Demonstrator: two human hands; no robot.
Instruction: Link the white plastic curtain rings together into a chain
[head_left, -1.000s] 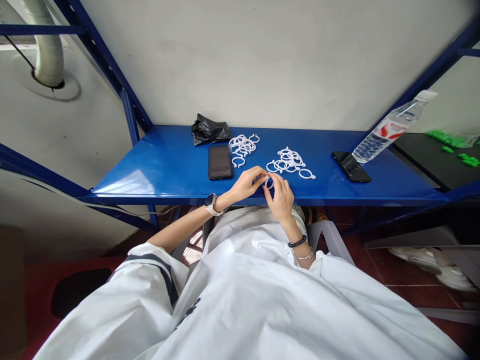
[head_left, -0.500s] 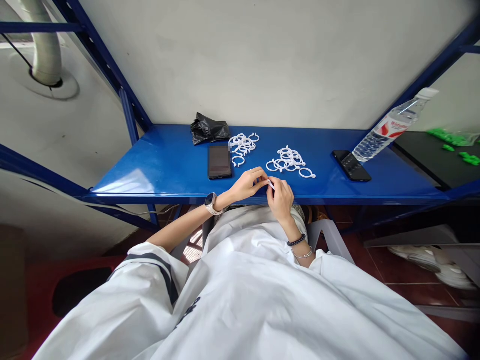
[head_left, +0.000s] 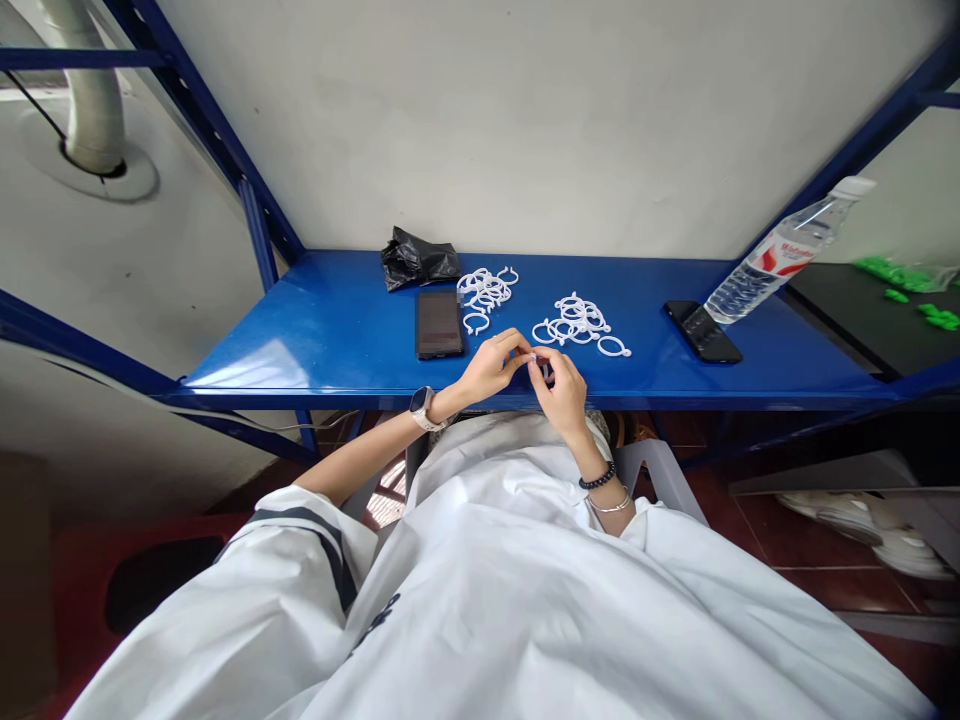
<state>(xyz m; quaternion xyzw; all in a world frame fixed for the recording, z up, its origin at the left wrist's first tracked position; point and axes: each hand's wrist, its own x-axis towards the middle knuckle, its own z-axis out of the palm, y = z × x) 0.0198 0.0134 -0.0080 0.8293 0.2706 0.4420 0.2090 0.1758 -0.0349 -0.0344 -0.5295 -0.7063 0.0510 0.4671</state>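
Just above the table's front edge, my left hand (head_left: 489, 368) and my right hand (head_left: 562, 392) meet at the fingertips. Both pinch a small white plastic ring (head_left: 533, 358), mostly hidden by my fingers. Beyond my left hand lies a pile of white rings (head_left: 487, 290), some with a visible gap. One gapped ring (head_left: 476, 323) sits at that pile's near side. Farther right is a second pile of white rings (head_left: 576, 318), which look closed and have small eyelets. A single closed ring (head_left: 614, 347) rests at its right side.
On the blue table (head_left: 337, 330) a dark phone (head_left: 439, 325) lies left of the rings, with a crumpled black plastic bag (head_left: 418, 258) behind. To the right are another phone (head_left: 703, 332) and a water bottle (head_left: 780, 255). Green pieces (head_left: 900, 275) lie on a dark surface beyond.
My fingers have shifted slightly on the ring, with the right fingertips moving a little left and up against the left ones. Both piles are unchanged.
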